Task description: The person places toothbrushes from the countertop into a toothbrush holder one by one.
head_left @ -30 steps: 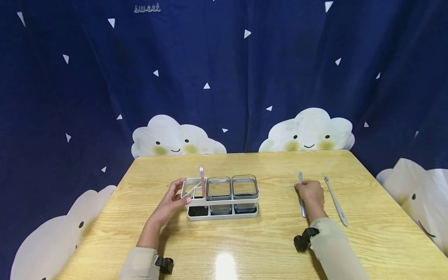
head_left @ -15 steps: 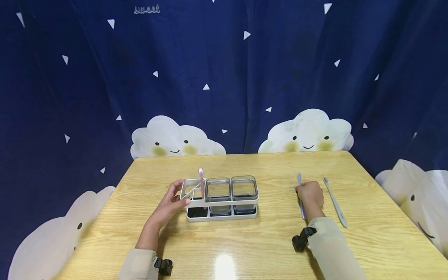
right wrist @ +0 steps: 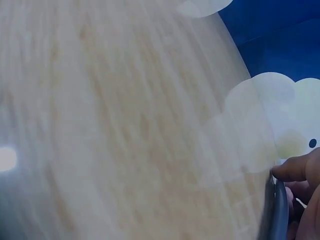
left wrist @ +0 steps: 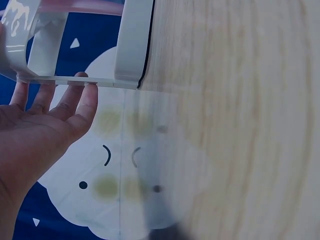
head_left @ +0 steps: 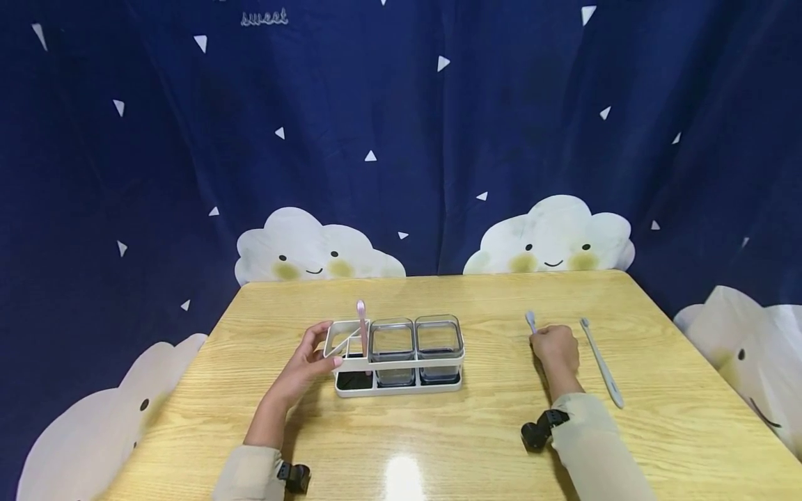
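Quite glossy rack (head_left: pixel 401 364), slender lilac toothbrush (head_left: pixel 530 321)

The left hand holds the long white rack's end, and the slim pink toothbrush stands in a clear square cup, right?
No: in the head view, the slim pink toothbrush stands in the divided end of the long white rack, beside the clear square cups. The left hand holds that end.

A dark blue curtain (head_left: pixel 351 76) dotted with white triangles (head_left: pixel 443 63) and the word "sweet" (head_left: pixel 264 17) hangs behind a pale wood-grain bench (head_left: pixel 476 431), I see on my remote head feed. A smiling, yellow-cheeked cloud (head_left: pixel 301 233) sits left of center beyond the far edge, a second cloud (head_left: pixel 557 219) right; a bright glare (head_left: pixel 403 476) marks the near side.
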